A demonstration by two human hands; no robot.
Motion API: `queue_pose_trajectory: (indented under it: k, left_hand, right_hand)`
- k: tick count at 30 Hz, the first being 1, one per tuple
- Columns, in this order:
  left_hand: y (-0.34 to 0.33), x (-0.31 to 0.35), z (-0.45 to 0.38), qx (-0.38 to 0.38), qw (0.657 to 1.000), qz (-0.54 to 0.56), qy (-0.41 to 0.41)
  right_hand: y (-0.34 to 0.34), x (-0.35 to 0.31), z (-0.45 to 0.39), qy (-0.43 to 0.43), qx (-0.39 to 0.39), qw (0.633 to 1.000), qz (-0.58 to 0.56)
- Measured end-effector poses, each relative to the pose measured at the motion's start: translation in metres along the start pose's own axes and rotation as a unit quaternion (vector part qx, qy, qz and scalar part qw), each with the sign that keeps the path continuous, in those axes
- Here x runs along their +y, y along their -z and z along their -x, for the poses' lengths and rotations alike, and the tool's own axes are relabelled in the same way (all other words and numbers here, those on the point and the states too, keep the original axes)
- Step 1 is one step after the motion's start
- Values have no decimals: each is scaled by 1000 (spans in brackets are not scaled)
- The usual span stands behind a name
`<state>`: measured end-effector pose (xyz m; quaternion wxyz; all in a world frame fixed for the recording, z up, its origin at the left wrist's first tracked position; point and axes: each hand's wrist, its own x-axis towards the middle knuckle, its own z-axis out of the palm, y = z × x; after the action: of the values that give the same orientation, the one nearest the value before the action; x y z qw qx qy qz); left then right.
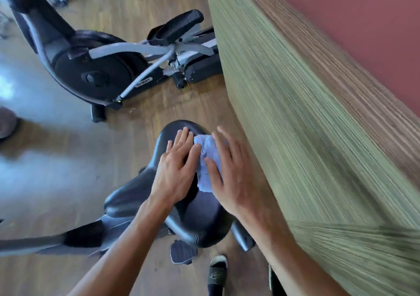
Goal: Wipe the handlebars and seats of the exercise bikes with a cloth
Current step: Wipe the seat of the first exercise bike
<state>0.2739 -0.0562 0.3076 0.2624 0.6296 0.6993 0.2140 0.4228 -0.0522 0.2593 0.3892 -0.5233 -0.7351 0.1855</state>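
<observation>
A black padded bike seat (204, 218) fills the lower middle of the head view, its nose pointing away from me. A light blue cloth (208, 159) lies bunched on the seat's front half. My left hand (177, 170) rests flat on the seat with straight fingers, touching the cloth's left edge. My right hand (231, 175) lies flat over the right part of the cloth, fingers straight, pressing it onto the seat. The handlebars of this bike are out of view.
An elliptical trainer (102, 68) stands on the wooden floor at the upper left. A striped wood-grain wall (306, 125) runs close along the right. A bike pedal (183, 252) and my sandalled foot (218, 273) show below the seat.
</observation>
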Motion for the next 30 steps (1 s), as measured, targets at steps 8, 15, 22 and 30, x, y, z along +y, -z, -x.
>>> queue_pose_trajectory:
  k: [8,15,22,30]
  left_hand:
    - [-11,4,-6,25,998,-30,40]
    - [-8,4,-15,50,998,-12,26]
    - [-5,5,-8,45,998,-15,29]
    - [3,22,-26,182,982,-40,30]
  right_hand:
    - [-5,7,-2,9,-22,998,-57]
    - [-21,22,-42,11,-73,989,-126]
    - [-9,25,-17,20,-56,984,-165]
    - [-53,28,-106,-15,-161,970,-180]
